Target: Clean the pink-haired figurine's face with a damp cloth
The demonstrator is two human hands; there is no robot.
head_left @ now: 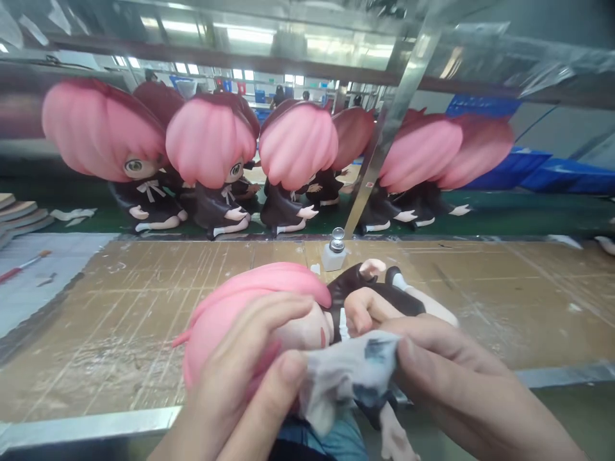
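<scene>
A large pink-haired figurine [259, 282] in a black outfit lies in front of me on the bench edge, head to the left and legs to the right. Above its head, my left hand [250, 358] pinches one end of a white cloth [346, 378] at the thumb. The cloth's other end is gripped by my right hand [432, 352], between thumb and bent fingers. Dark grey stains mark the cloth, which is stretched between both hands. Part of the figurine's face is hidden behind my left fingers. A small white bottle [334, 256] with its lid raised stands behind the figurine.
Similar figurines [211, 141] kneel in a row behind the cardboard-covered bench top [125, 320]. A slanting metal post [384, 141] rises among them. At left are a red-handled brush [24, 266] and stacked boards [22, 214]. Blue bins [538, 169] stand at back right.
</scene>
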